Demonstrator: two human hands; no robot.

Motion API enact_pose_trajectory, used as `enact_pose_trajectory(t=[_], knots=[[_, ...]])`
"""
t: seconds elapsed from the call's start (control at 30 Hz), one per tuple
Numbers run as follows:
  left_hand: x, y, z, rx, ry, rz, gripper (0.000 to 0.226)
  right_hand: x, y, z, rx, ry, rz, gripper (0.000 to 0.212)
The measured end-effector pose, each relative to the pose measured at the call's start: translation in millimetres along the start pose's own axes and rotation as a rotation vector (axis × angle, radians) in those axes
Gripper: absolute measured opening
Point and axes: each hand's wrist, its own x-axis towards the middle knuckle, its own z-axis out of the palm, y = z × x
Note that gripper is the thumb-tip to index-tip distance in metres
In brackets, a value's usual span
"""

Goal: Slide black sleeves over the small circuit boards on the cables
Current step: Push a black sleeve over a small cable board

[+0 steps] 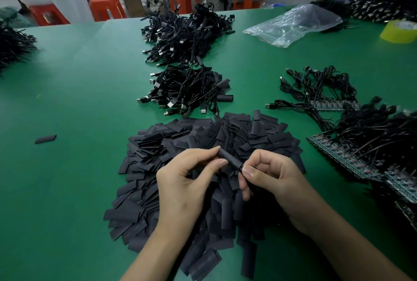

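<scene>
The left hand (185,181) pinches a black sleeve (229,159) between thumb and forefinger; the right hand (273,179) pinches its lower end, fingers curled. Both hover above a heap of flat sleeves (180,145) on the green table (79,100). Sleeved cables (187,93) lie beyond, and circuit-board strips (352,159) to the right.

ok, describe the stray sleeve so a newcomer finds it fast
Start at the big heap of black sleeves mid green table. Look far left of it: one flat sleeve lies alone on the bare mat, touching nothing, unlike the piled ones.
</scene>
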Motion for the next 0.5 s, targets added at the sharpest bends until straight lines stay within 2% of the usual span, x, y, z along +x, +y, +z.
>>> enact_pose_trajectory(t=[0.17,0.27,0.5], knots=[[-0.3,-0.1,-0.7,0.03,0.009,0.062,0.021,0.9,2.1,-1.6,0.04,0.035,0.019,0.006],[0.2,0.4,-0.7,0.02,0.006,0.059,0.02,1.8,4.6,-2.6,0.065,0.037,0.045,0.02],[0.7,-1.1,-0.9,-0.011,-0.04,0.065,0.024,1.0,4.7,0.0,0.075,0.023,0.034,0.013]])
